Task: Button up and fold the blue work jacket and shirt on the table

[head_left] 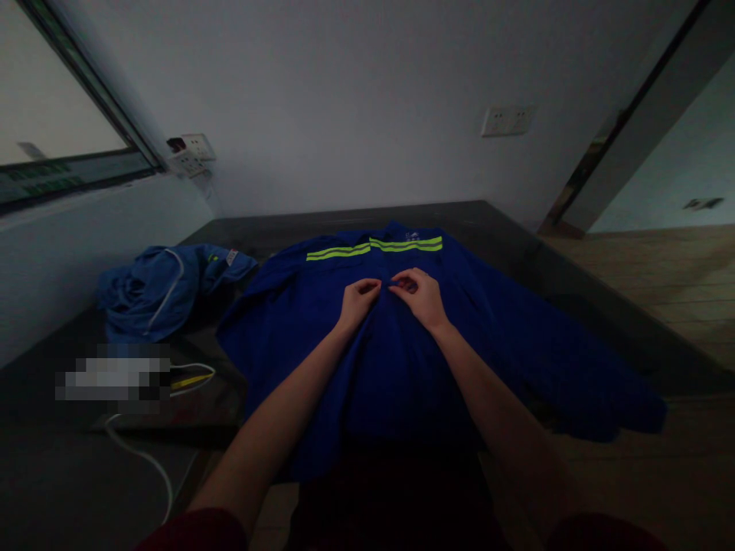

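A dark blue work jacket [413,344] with yellow-green reflective strips across the chest lies spread out, front up, its collar at the far side. My left hand [360,298] pinches one front edge near the middle of the jacket. Just right of it, my right hand [422,295] has thumb and forefinger closed on a small bit of the other front edge. The two sets of fingertips are a short gap apart. Any button or snap between them is too small to make out.
The jacket lies on a dark table [459,214] against a wall. At the left is a crumpled lighter blue garment [149,295]. Nearer stand a pixelated pale object [115,379], a yellow pen-like item [192,380] and a white cable [146,455]. Wall sockets [508,121] are behind.
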The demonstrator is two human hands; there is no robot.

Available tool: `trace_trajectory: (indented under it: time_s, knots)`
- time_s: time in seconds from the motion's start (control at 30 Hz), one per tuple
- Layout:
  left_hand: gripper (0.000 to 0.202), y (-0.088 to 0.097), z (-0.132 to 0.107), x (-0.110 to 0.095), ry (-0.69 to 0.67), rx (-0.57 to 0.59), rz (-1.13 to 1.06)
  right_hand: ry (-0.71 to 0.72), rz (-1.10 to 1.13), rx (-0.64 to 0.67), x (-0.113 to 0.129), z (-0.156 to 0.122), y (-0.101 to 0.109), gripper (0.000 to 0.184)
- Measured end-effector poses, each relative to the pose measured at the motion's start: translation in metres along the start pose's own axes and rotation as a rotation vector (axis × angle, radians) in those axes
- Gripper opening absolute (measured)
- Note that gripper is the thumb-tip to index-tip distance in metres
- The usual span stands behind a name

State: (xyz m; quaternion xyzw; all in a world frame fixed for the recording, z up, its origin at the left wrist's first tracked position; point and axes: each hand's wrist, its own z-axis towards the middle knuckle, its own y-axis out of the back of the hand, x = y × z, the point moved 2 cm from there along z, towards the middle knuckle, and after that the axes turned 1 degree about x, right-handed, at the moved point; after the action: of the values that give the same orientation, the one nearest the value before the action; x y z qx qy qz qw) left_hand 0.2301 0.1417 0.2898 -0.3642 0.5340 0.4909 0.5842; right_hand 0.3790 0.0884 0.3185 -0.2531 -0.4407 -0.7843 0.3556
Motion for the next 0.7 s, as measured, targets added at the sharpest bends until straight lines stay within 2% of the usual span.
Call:
trace_trajectory:
  time_s: [0.4,0.6,0.7]
  knots:
    - [0.018,0.001,-0.004,-0.006,-0.098,-0.032,0.001,0.005,0.021,0.053,0.004,-0.001,-0.002,0.011]
    - [0.036,0.001,-0.004,-0.007,0.002,0.035,0.036,0.075,-0.112,0.068,0.0,-0.003,-0.007,0.006]
    - [0.038,0.002,-0.002,-0.003,0.034,0.078,0.126,0.099,-0.227,0.085,0.0,-0.005,-0.012,0.01]
